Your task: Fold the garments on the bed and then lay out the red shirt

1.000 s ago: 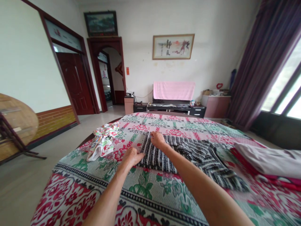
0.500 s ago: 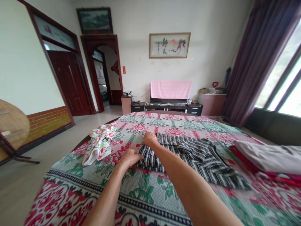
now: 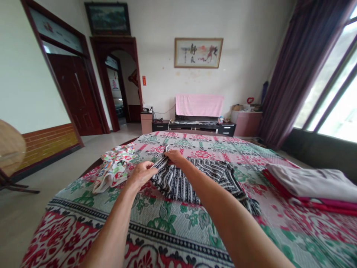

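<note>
Striped garment (image 3: 192, 178) lay spread on bed (image 3: 167, 223), beside floral cloth (image 3: 114, 169). Left hand (image 3: 141, 173) and right hand (image 3: 174, 156) pinched its left edge, fingers closed on fabric. Better lift both corners level, keep edge taut.

The framed picture (image 3: 198, 52) bears two brushed characters, unreadable here.

Single head-worn view, looking forward and slightly down across the bed (image 3: 178, 223) from its near end. Both forearms enter from the bottom edge; left hand (image 3: 141, 174) and right hand (image 3: 174, 156) sit mid-frame, close to the lens. Beyond, the far wall with framed picture (image 3: 198, 52) faces the camera. Doorway (image 3: 117, 93) at left, curtain (image 3: 295, 70) at right. Wide-angle, edges bowed.
</note>
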Demonstrator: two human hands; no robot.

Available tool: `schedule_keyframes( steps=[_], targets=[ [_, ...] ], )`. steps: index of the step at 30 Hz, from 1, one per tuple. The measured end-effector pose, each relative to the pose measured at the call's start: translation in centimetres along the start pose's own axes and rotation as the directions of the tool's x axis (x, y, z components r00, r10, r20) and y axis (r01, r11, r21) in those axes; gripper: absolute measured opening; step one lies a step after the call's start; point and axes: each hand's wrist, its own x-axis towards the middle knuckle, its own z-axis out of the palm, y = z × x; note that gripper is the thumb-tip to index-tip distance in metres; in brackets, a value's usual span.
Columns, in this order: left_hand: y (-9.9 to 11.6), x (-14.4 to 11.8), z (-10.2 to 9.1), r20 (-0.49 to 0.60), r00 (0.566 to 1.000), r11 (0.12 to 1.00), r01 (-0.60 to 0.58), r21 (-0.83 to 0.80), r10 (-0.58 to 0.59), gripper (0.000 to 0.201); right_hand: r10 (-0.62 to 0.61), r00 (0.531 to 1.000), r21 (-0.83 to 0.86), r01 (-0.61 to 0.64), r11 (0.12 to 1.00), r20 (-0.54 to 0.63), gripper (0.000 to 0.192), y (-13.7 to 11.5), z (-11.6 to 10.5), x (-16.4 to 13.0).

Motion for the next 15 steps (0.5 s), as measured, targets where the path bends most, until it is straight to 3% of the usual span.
schedule_keyframes(
  steps=[4,8,12,15],
  targets=[
    [2.5,-0.8,1.7,0.073,0.98,0.983,-0.182,-0.026,0.183,0.032,0.006,1.0,0.098,-0.007,0.995,0.015,0.013,-0.1,-4.3,-0.8],
    [4.6,-2.6,5.0,0.126,0.94,0.947,-0.32,0.017,0.316,0.035,0.024,0.999,0.126,-0.022,0.992,-0.021,0.018,1.4,-8.5,-2.1],
    [4.8,-4.5,9.4,0.229,0.885,0.885,-0.443,0.142,0.406,0.039,0.052,0.997,0.11,-0.044,0.993,-0.065,0.017,4.3,-11.2,-3.8],
    [4.0,-5.2,11.3,0.325,0.836,0.831,-0.517,0.203,0.441,0.04,0.053,0.993,0.064,-0.046,0.997,-0.106,0.011,6.1,-12.2,-4.7]
  ],
)
